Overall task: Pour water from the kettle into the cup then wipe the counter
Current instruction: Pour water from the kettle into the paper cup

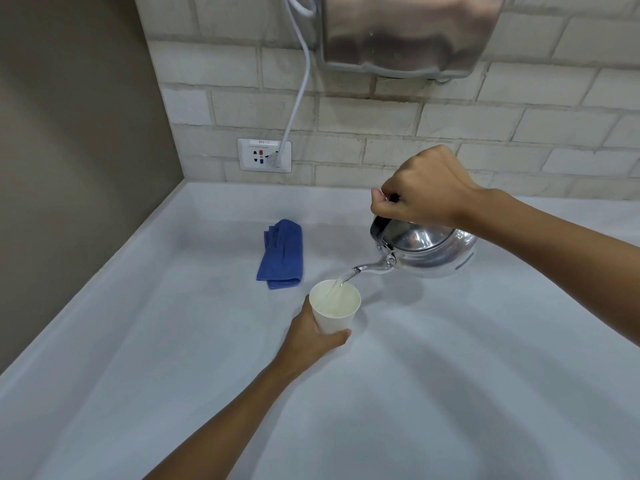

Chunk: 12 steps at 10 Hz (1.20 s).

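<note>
A shiny metal kettle (429, 249) hangs tilted to the left above the white counter (173, 358), its handle gripped from above by my right hand (420, 190). A stream of water (341, 282) runs from its spout into a white paper cup (335, 308). My left hand (308, 336) is wrapped around the cup's lower part from the left and front. A folded blue cloth (281, 254) lies on the counter behind and left of the cup.
A tiled wall rises at the back with a wall socket (264, 155) and a white cable (298, 98) plugged into it. A steel appliance (408, 32) is mounted on the wall above. A brown side wall (69, 150) bounds the counter on the left.
</note>
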Motion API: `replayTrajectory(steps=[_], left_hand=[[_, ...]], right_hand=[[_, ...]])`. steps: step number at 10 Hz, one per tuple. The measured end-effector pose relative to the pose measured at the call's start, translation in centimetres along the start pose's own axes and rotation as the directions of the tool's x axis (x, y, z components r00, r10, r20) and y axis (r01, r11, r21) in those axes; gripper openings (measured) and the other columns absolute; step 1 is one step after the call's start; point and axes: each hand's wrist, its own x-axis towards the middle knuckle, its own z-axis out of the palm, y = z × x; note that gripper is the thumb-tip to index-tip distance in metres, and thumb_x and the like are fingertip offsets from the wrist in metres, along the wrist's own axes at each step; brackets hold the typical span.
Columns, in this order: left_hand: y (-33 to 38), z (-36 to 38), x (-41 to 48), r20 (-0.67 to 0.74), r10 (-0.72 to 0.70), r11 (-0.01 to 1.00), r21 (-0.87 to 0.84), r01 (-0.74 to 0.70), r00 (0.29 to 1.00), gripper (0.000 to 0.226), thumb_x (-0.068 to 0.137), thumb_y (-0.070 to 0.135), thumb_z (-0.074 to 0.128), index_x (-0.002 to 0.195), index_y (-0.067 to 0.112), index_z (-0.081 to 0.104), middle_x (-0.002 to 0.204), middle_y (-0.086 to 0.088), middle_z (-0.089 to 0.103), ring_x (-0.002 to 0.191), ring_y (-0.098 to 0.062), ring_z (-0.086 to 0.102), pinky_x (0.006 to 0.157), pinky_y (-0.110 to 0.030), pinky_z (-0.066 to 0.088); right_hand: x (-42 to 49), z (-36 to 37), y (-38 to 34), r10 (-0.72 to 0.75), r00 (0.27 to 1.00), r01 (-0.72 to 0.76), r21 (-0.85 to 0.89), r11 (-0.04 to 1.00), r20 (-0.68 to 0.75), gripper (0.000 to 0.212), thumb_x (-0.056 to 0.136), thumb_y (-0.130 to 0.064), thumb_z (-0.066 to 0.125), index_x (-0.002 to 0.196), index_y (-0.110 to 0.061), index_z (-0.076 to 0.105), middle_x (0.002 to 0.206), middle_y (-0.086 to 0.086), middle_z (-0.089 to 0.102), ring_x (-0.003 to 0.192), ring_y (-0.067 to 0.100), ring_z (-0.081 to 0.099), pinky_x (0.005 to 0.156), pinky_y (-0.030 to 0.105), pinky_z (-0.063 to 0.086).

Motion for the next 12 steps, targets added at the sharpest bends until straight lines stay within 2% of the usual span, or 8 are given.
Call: replayTrajectory(steps=[1,3,5,9,10,11,12], left_hand=[[0.0,0.1,0.0,-0.005,0.001,1.000,0.001,-0.001,1.000,0.077,0.062,0.029,0.081,0.126,0.031,0.038,0.116,0.011,0.054,0.104,-0.009,0.052,0.068,0.004,0.040],[0.1,0.1,-0.1,-0.004,-0.001,1.000,0.010,0.001,1.000,0.078,0.063,0.029,0.081,0.128,0.028,0.037,0.119,0.008,0.054,0.107,-0.011,0.052,0.070,-0.005,0.041],[0.1,0.1,-0.1,-0.001,-0.003,1.000,0.006,0.003,1.000,0.080,0.063,0.029,0.081,0.129,0.027,0.036,0.122,0.006,0.054,0.110,-0.013,0.051,0.074,-0.010,0.041],[0.2,0.1,-0.1,-0.003,-0.003,1.000,-0.001,0.003,1.000,0.078,0.062,0.030,0.080,0.127,0.030,0.038,0.120,0.008,0.055,0.108,-0.012,0.053,0.075,-0.010,0.041],[0.1,0.1,-0.1,-0.005,-0.009,1.000,0.002,0.009,1.000,0.079,0.062,0.031,0.080,0.128,0.029,0.038,0.120,0.007,0.055,0.108,-0.012,0.053,0.080,-0.016,0.041],[0.2,0.1,-0.1,-0.007,-0.009,1.000,0.006,0.009,1.000,0.077,0.062,0.031,0.080,0.126,0.031,0.038,0.118,0.009,0.055,0.106,-0.010,0.053,0.075,-0.011,0.040],[0.2,0.1,-0.1,-0.007,-0.002,1.000,0.008,0.002,1.000,0.078,0.062,0.030,0.080,0.127,0.028,0.038,0.119,0.008,0.055,0.107,-0.012,0.053,0.075,-0.011,0.040]], right_hand=[[0.0,-0.1,0.2,-0.010,1.000,0.010,-0.011,1.000,0.000,0.042,0.081,-0.024,0.039,0.043,-0.008,0.031,0.040,0.014,0.029,0.042,0.024,0.024,0.048,0.027,0.016],[0.0,-0.2,0.6,-0.005,1.000,0.005,-0.014,1.000,-0.009,0.044,0.083,-0.026,0.037,0.043,-0.008,0.033,0.039,0.013,0.031,0.041,0.023,0.027,0.048,0.028,0.019],[-0.1,-0.3,0.9,-0.018,1.000,0.018,-0.023,1.000,-0.022,0.044,0.082,-0.023,0.039,0.042,-0.008,0.030,0.038,0.011,0.029,0.040,0.021,0.026,0.047,0.025,0.015],[0.1,-0.8,1.1,-0.008,0.999,0.007,-0.030,1.000,-0.034,0.043,0.081,-0.023,0.038,0.043,-0.006,0.031,0.039,0.015,0.029,0.040,0.025,0.027,0.047,0.028,0.019],[0.1,-1.0,1.2,-0.013,0.999,0.012,-0.036,0.999,-0.031,0.043,0.082,-0.024,0.038,0.043,-0.006,0.033,0.039,0.014,0.030,0.041,0.026,0.027,0.047,0.029,0.022],[0.0,-1.0,1.3,-0.016,1.000,0.015,-0.042,0.999,-0.022,0.043,0.082,-0.024,0.037,0.043,-0.006,0.034,0.039,0.014,0.030,0.041,0.026,0.026,0.047,0.030,0.022],[-0.1,-1.1,1.3,-0.015,1.000,0.014,-0.047,0.999,-0.017,0.043,0.082,-0.023,0.037,0.043,-0.006,0.034,0.039,0.014,0.031,0.040,0.026,0.027,0.047,0.029,0.021]])
